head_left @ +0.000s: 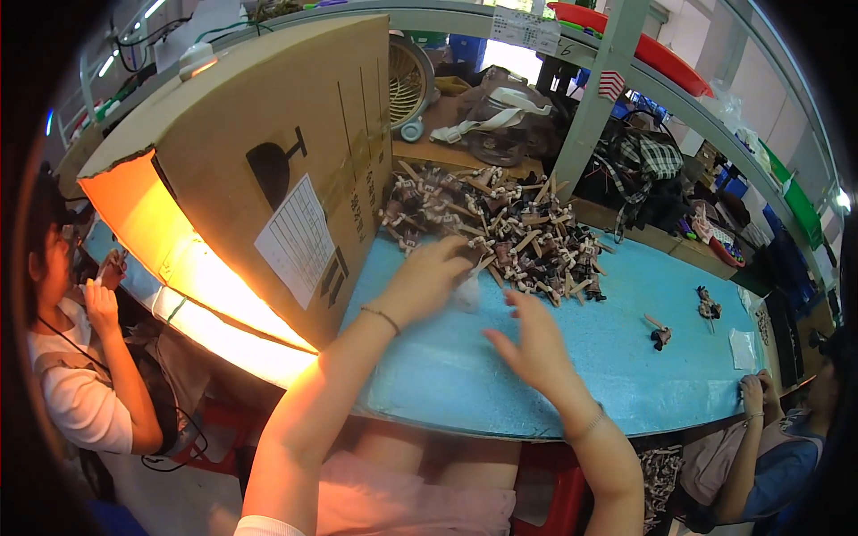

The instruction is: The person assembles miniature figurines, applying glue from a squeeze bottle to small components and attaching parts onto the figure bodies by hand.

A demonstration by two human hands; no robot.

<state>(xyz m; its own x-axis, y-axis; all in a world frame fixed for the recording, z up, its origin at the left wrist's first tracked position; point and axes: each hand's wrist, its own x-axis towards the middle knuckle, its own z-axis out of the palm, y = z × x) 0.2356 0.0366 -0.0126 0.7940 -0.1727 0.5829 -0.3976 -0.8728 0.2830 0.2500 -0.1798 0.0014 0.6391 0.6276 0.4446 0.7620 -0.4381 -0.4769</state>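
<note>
A large heap of small doll-like pieces (527,237), in brown, white and dark colours with flat tan sticks among them, lies on the blue tabletop (429,375). At the heap's near left edge is my left hand (431,275), its fingers curled and partly blurred. What they grip is hidden, though a whitish, smeared object (467,293) shows just beneath the fingertips. My right hand (536,344) hovers above the table to the right, thumb and fingers apart, holding nothing.
A tall cardboard box (259,116), glowing orange inside, stands at my left. Two loose pieces (660,336) (709,305) and a small white packet (742,348) lie right. Behind are a fan (407,82) and a metal post (601,98). Co-workers sit on both sides.
</note>
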